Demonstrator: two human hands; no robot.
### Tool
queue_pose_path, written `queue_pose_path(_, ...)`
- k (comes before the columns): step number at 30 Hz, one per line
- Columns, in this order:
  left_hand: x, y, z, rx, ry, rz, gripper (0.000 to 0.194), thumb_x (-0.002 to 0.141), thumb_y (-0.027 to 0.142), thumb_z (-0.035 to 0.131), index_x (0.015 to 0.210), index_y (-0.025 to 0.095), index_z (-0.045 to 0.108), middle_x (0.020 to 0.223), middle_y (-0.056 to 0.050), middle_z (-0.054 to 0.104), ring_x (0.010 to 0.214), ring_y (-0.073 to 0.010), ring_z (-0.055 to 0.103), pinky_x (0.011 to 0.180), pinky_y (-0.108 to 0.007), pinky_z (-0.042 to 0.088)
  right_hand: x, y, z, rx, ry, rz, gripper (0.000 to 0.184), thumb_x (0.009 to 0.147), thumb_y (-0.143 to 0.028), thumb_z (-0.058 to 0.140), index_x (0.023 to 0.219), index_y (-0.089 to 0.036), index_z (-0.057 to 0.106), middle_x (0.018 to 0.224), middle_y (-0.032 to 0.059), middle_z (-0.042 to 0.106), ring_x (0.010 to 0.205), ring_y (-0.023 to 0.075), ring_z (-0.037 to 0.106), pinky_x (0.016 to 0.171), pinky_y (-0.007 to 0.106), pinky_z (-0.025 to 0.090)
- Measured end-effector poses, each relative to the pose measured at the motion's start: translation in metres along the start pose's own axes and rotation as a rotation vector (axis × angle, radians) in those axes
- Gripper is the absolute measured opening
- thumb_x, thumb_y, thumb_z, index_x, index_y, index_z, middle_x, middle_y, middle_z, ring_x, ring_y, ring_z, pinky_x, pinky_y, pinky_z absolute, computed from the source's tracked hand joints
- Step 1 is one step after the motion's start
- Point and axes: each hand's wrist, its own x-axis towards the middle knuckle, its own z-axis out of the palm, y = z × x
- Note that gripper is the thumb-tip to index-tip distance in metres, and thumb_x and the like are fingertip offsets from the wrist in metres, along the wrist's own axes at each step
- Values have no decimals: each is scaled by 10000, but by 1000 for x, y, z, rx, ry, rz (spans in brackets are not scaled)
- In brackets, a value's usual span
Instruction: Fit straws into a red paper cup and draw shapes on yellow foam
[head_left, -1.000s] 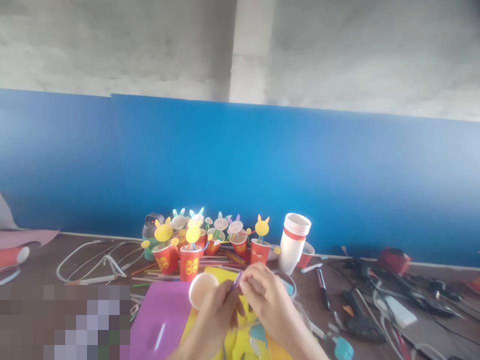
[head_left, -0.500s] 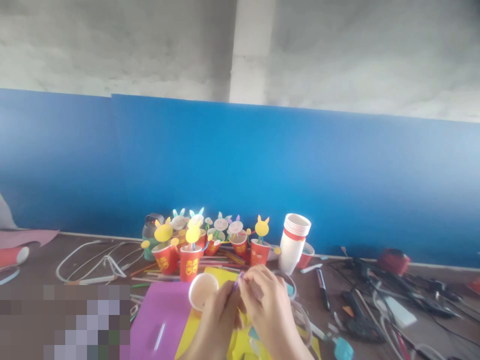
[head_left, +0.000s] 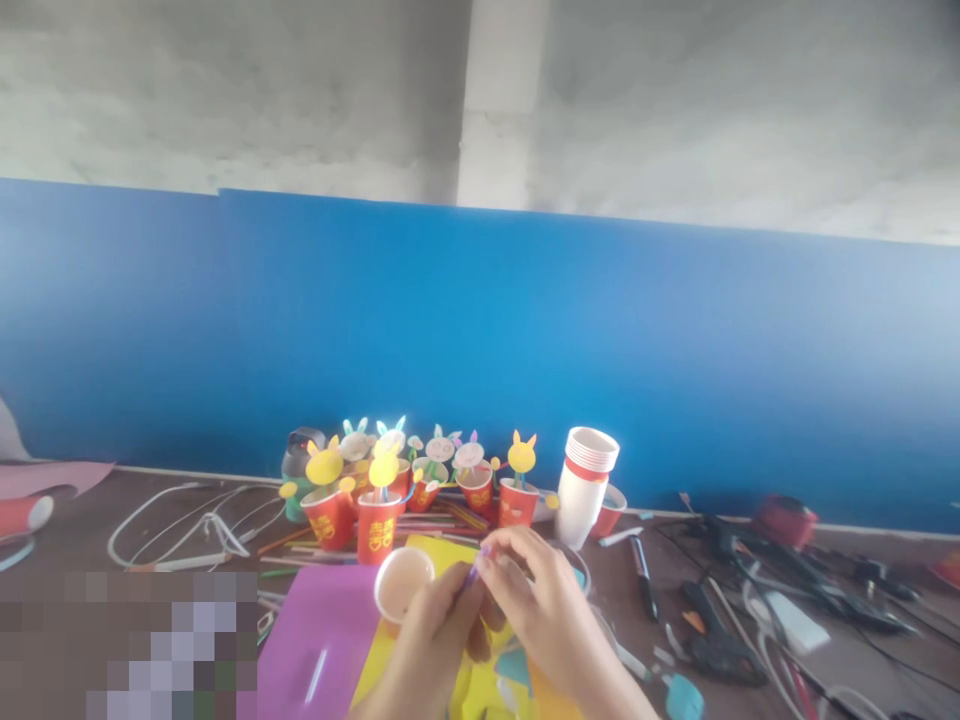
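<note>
Close together over the sheets, both hands pinch a small purple piece [head_left: 472,576], mostly covered by fingers, its exact kind unclear. My left hand [head_left: 435,625] is closed around its lower part. The thumb and fingertips of my right hand [head_left: 536,595] press together at its upper end. Just left of my left hand stands a paper cup [head_left: 405,586] with its open top showing. Beneath the hands lie a yellow sheet [head_left: 375,672] and several cut yellow and teal scraps [head_left: 513,668]. To the left is a purple sheet [head_left: 319,620] with a thin white stick [head_left: 316,676] on it.
Several red cups [head_left: 376,530] with paper animal heads on sticks stand behind the hands. A stack of white cups [head_left: 583,490] rises at right. Further right lie a black pen [head_left: 643,578], a glue gun [head_left: 716,635] and tangled cables. A blue partition [head_left: 480,320] backs the table.
My right hand has shifted slightly right and down and turned a little, its fingertips still at the purple piece. The left hand has barely moved.
</note>
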Motion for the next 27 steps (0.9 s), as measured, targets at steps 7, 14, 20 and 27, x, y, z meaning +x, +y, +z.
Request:
queue_pose_path(7, 3, 9, -6, -169, -157, -57, 510, 844, 627, 537, 771, 129, 615, 651, -43, 619, 577, -131, 576, 565, -239, 411, 2, -3, -1, 192, -30, -19, 288, 887, -359, 522, 664, -188, 585, 767, 36, 614, 761, 184, 597, 681, 269, 459)
queue_pose_path(14, 4, 5, -5, -214, 20, -66, 533, 737, 676, 637, 849, 160, 561, 669, -27, 651, 625, -161, 639, 608, -261, 489, 3, 1, 3, 207, -46, -10, 303, 885, -338, 547, 644, -181, 644, 793, 46, 637, 779, 184, 592, 722, 274, 459)
queue_pose_path(20, 6, 2, -2, -186, 103, 6, 537, 742, 684, 622, 731, 148, 580, 597, -5, 603, 547, -118, 567, 550, -228, 433, 2, 1, 7, 316, -51, 35, 329, 880, -378, 573, 639, -173, 664, 790, 47, 614, 704, 162, 592, 643, 249, 482)
queue_pose_path(27, 1, 23, -7, -249, 116, -19, 486, 737, 629, 660, 689, 153, 579, 529, 43, 501, 427, -57, 378, 434, -196, 271, 1, 7, -4, 450, -117, 105, 329, 917, -438, 490, 1037, -257, 736, 1075, 75, 694, 1000, 216, 639, 853, 315, 520)
